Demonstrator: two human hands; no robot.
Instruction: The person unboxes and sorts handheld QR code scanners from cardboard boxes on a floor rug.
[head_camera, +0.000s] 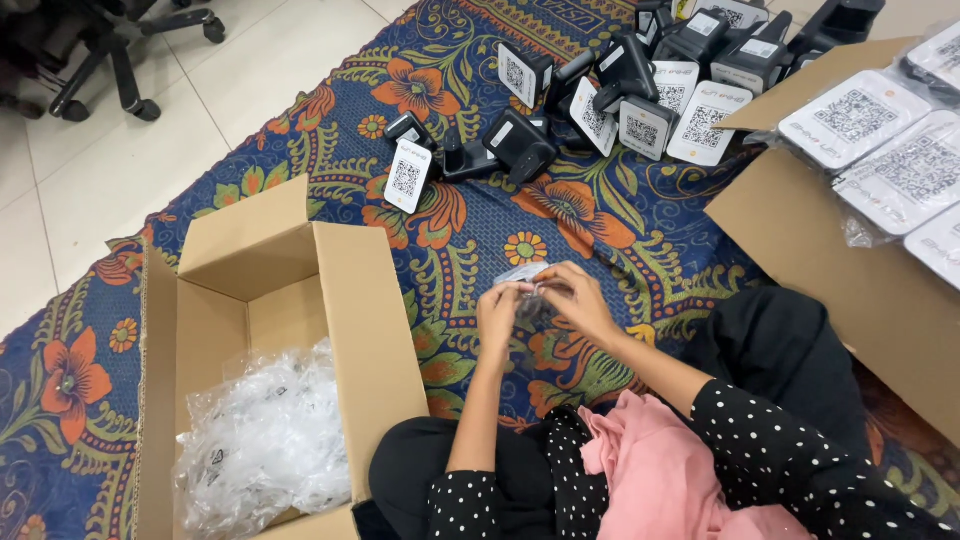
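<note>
Small clear crinkled plastic bag (527, 285) gripped between fingers of left hand (498, 312) and right hand (577, 300), over floral rug (480, 225).

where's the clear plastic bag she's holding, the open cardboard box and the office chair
clear plastic bag (527, 287), head view, crinkled middle between the hands
open cardboard box (365, 330), head view, right wall
office chair (112, 62), head view, wheeled base

Between the open cardboard box (300, 300) on the left and the larger carton (860, 290) on the right, a broad stretch of patterned rug (600, 220) lies bare ahead of both hands. Further out, a cluster of black devices with white coded plates (610, 100) blocks the way. The left box's raised flap stands close beside the left hand (497, 315), and crumpled clear bags (265, 440) fill its floor.
</note>
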